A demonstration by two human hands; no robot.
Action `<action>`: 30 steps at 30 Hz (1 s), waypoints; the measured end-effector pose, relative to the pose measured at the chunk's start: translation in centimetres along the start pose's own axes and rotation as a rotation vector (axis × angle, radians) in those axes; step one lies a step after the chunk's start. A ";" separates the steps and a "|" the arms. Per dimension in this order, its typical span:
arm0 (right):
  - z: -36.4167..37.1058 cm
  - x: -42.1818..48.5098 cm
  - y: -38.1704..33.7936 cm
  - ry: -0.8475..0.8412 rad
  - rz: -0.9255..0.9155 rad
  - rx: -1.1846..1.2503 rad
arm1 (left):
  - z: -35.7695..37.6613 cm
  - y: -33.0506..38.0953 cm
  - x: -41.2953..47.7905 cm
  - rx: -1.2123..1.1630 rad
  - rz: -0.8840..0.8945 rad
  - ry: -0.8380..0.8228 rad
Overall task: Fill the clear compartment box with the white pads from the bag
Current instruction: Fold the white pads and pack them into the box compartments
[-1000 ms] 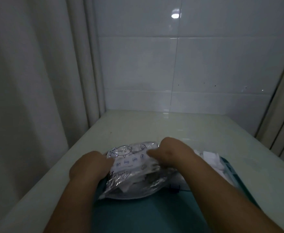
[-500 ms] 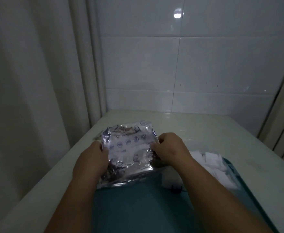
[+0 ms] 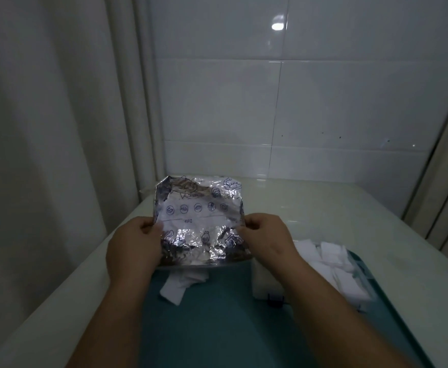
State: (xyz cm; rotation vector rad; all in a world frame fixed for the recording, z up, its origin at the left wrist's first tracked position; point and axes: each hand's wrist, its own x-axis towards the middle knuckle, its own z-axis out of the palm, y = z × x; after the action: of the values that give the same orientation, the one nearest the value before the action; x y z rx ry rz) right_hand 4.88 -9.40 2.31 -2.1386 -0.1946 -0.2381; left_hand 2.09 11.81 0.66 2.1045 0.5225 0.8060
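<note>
Bag: we hold the crinkled printed bag [image 3: 199, 221] up above the teal tray [image 3: 217, 328], its print facing us upside down.
Left hand: our left hand [image 3: 134, 248] has its fingers [image 3: 148, 227] clamped on the bag's left edge.
Right hand: our right hand [image 3: 266, 240] pinches the bag's right edge the same way.
Loose pads: a few white pads [image 3: 180, 284] lie on the tray just under the bag.
Box: the clear compartment box [image 3: 261, 284] sits on the tray to our right, heaped with more pads; we cannot tell which compartments.
Counter: the pale counter [image 3: 323, 208] carries the tray.
</note>
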 end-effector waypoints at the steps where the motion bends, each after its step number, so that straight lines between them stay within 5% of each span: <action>1: -0.1 -0.1 -0.1 0.000 -0.018 -0.025 | -0.1 0.0 0.0 -0.027 -0.018 0.006; 15: -0.2 -0.2 -0.3 0.106 -0.137 -0.003 | 0.6 0.2 0.1 -0.560 -0.014 -0.098; 23: -0.5 0.4 -0.3 0.229 -0.121 0.168 | 1.2 -0.1 0.5 -0.675 0.029 -0.180; 30: 0.3 1.4 0.2 0.132 -0.024 0.041 | 2.6 -0.7 0.3 -0.348 -0.095 -0.174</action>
State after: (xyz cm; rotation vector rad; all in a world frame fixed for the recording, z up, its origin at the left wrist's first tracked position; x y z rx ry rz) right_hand 6.32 -9.19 2.39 -2.0726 -0.1476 -0.3847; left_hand 4.04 11.00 -1.02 1.7932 0.3567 0.6033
